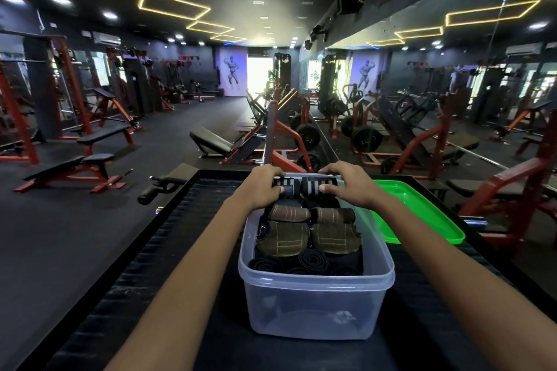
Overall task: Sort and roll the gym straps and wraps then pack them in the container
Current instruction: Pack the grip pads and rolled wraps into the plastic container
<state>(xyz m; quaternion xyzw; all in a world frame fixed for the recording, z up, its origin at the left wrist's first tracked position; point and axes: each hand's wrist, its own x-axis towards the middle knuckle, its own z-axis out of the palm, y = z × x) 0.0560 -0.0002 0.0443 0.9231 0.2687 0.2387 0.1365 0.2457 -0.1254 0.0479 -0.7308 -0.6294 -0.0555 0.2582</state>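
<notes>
Container (316,304): clear plastic tub, stood on the black bench (180,235), near centre. Contents, near to far: black coiled straps (312,259) along the near wall; two olive pads (283,238) behind them; two brown rolls (289,214) behind those; at the far end, two black rolls with grey stripes, one to each hand. Left hand (265,187): fingers curled over the left striped roll (286,185), thumb pressed on its near face. Right hand (349,185): fingers likewise curled over the right striped roll (319,185), thumb on its near side. Both arms were stretched forward over the tub, wrists above its far half, setting the pair down side by side against the far wall. Lid (422,220): green, lay upturned on the bench just right of the tub, not yet fitted. Judged nearly complete: no loose straps showed on the bench; seating the last pair and closing the lid appeared to remain.
</notes>
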